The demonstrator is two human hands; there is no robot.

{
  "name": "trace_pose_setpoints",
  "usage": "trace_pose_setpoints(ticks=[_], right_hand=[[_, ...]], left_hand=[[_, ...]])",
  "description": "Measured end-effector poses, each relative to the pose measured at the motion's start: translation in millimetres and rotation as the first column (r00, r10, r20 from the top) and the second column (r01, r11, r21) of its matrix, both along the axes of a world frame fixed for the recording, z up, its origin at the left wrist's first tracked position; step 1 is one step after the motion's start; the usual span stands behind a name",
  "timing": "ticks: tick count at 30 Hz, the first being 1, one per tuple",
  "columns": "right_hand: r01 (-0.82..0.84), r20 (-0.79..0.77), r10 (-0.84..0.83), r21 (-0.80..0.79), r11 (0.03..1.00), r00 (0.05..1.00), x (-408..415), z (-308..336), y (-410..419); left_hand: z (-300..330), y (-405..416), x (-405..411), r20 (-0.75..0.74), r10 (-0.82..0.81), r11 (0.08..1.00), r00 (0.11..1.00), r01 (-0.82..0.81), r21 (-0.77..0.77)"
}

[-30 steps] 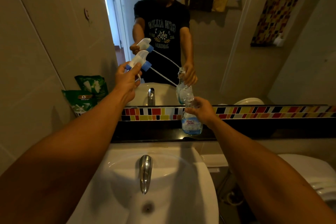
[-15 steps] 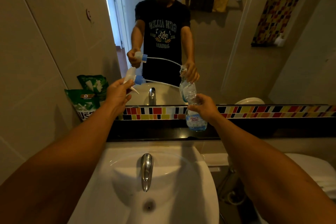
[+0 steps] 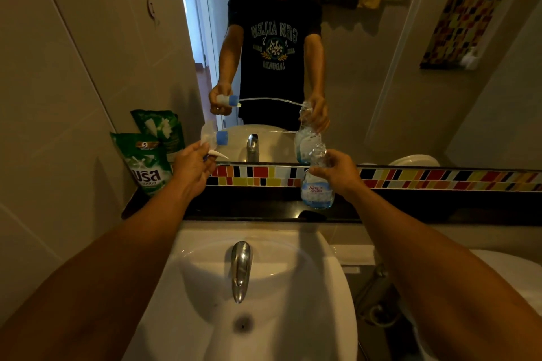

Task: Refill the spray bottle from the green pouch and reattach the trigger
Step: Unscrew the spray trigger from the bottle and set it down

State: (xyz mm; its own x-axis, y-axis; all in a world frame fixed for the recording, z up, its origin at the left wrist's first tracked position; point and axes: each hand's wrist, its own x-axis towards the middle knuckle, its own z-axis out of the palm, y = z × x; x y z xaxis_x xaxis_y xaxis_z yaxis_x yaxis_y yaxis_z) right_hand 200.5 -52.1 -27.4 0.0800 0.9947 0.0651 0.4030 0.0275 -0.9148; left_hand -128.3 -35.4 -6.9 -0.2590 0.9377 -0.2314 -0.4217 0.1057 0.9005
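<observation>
Held tight in the left hand [image 3: 192, 168] is the trigger [image 3: 215, 138], off the spray bottle [image 3: 317, 182], which is gripped by the right hand [image 3: 337, 173] on a dark ledge [image 3: 264, 209]. At far left the green pouch [image 3: 146, 164] is leaned on the tiled wall. Below are a tap [image 3: 241, 269] and a white sink [image 3: 293, 316], under a mirror [image 3: 381, 67].

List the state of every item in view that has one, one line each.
Spray bottle: uncapped, neck open, upright on the ledge, a little blue liquid at the bottom.
Trigger head: off the bottle, lying sideways.
Green pouch: upright against the wall, untouched.
Faucet: no water running.
Left hand: holding the trigger head.
Right hand: gripping the spray bottle.
</observation>
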Motion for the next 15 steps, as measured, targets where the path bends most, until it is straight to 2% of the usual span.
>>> trace_pose_setpoints(ticks=[5, 10, 15], right_hand=[[-0.045, 0.001, 0.045, -0.014, 0.999, 0.999, -11.9, -9.0, -0.9], [-0.09, -0.003, 0.09, 0.008, 0.996, 0.996, -26.9, -15.4, 7.3], [-0.14, -0.024, 0.14, 0.018, 0.99, 0.99, -43.6, -25.7, 22.3]], left_hand=[[-35.1, 5.8, 9.3, -0.08, -0.013, 0.997, 0.997, 0.006, -0.083], [-73.5, 18.6, 16.9, -0.208, -0.106, 0.979, 0.972, 0.065, -0.194], [-105.1, 33.5, 24.5, -0.276, -0.082, 0.96, 0.958, 0.001, -0.282]])
